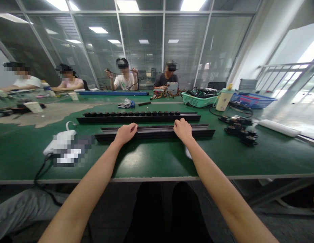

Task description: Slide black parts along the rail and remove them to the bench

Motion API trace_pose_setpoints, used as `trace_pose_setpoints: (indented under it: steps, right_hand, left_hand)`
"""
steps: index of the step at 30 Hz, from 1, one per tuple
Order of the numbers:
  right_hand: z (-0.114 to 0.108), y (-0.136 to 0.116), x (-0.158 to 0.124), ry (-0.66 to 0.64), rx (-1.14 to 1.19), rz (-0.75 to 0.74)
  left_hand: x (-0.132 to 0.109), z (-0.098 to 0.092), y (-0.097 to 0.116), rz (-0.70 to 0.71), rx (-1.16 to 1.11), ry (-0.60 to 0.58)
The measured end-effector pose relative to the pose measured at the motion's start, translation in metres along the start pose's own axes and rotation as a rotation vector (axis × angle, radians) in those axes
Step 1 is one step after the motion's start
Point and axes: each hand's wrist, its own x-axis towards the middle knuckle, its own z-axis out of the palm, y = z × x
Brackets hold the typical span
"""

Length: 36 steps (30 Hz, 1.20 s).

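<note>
Black metal rail [157, 134] crosswise beneath left hand [125, 133] and right hand [182, 130]

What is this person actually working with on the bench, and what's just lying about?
In use: left hand and right hand, both resting on the nearer black rail.

Lying about: farther studded rail, small black parts, green basket, blue basket.
</note>
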Motion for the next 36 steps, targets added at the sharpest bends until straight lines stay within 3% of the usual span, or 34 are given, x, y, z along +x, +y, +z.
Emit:
trace_pose_setpoints:
  steps: [36]
  right_hand:
    - [0.0036,0.005,0.0033,0.026,0.038,0.015]
  left_hand:
    - [-0.0007,-0.0014,0.0018,-0.009,0.009,-0.012]
